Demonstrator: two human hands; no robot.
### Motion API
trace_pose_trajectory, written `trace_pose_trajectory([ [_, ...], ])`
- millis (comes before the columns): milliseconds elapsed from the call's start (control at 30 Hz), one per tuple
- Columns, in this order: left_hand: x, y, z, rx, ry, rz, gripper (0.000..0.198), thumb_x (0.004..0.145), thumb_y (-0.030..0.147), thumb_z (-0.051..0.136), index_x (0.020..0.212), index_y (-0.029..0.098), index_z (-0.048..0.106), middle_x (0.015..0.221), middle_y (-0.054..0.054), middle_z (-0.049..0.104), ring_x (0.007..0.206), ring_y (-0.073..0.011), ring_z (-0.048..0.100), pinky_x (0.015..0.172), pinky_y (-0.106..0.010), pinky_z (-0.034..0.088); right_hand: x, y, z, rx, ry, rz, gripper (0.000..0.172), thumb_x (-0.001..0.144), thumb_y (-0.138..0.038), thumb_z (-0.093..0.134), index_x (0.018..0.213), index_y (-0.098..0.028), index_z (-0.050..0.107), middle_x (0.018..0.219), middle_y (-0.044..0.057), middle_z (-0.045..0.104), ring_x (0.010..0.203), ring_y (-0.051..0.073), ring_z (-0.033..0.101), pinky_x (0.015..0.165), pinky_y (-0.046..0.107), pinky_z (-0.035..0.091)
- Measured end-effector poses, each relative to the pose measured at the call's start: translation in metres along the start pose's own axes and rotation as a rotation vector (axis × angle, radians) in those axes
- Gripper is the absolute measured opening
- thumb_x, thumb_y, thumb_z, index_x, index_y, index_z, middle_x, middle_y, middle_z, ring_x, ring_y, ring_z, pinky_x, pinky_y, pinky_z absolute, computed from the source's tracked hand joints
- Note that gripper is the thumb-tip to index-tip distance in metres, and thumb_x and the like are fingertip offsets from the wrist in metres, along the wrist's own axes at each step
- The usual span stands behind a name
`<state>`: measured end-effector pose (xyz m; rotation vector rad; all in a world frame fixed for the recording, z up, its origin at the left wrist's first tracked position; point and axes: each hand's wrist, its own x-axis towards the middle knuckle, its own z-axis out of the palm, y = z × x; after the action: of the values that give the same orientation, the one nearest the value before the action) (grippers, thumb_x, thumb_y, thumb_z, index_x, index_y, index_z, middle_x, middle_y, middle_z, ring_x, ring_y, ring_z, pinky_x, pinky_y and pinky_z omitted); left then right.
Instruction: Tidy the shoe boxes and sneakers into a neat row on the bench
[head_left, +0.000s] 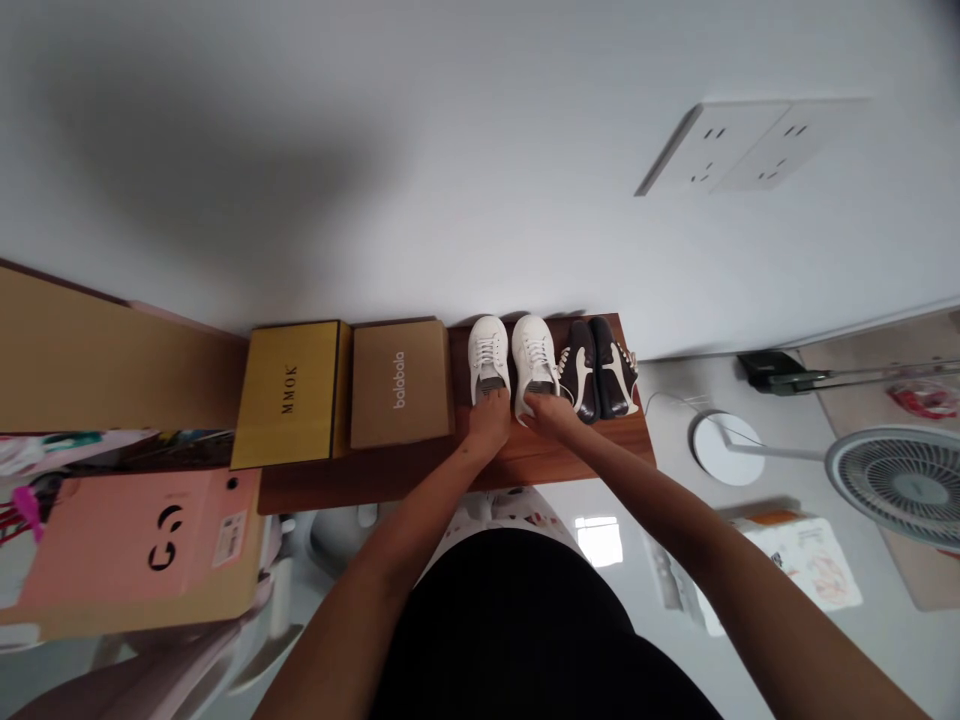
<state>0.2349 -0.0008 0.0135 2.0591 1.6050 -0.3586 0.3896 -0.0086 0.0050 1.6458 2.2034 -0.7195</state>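
Both bare arms stretch forward and converge toward the middle. The left hand point(489, 420) lies back-up, wrist straight, fingers curled down and away. The right hand point(551, 412) sits just beside it, wrist angled slightly inward, fingers dipping forward too. How tightly either one grips is hard to tell.

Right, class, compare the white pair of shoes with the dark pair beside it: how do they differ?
The white pair is white; the dark pair is dark brown with white stripes. The left hand and right hand rest on the white pair's heels, not the dark pair's. The white pair sits beside the brown box, the dark pair at the end of the shelf. Both point toes to the wall.
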Motion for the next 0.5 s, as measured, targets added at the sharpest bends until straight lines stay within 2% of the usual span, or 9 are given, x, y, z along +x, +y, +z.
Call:
trace_pose_trajectory([
  [167, 0.005, 0.004, 0.005, 0.016, 0.017, -0.032, 0.04, 0.099, 0.01, 0.026, 0.127, 0.013, 0.055, 0.119, -0.016, 0.066, 0.118, -0.0267, 0.063, 0.098, -0.035, 0.049, 0.01, -0.008, -0.001, -0.03, -0.044, -0.015, 0.03, 0.1, -0.035, 0.048, 0.118, -0.016, 0.06, 0.119, 0.019, 0.069, 0.109, 0.03, 0.068, 0.088, 0.036, 0.051],
  [500, 0.013, 0.005, 0.002, -0.016, -0.015, -0.083, 0.042, 0.101, 0.009, 0.025, 0.13, 0.014, 0.055, 0.122, -0.015, 0.067, 0.12, -0.0244, 0.063, 0.099, -0.032, 0.048, 0.021, -0.008, -0.005, -0.021, -0.099, 0.018, 0.031, 0.099, -0.031, 0.048, 0.123, -0.013, 0.059, 0.123, 0.022, 0.067, 0.115, 0.031, 0.066, 0.096, 0.039, 0.051],
])
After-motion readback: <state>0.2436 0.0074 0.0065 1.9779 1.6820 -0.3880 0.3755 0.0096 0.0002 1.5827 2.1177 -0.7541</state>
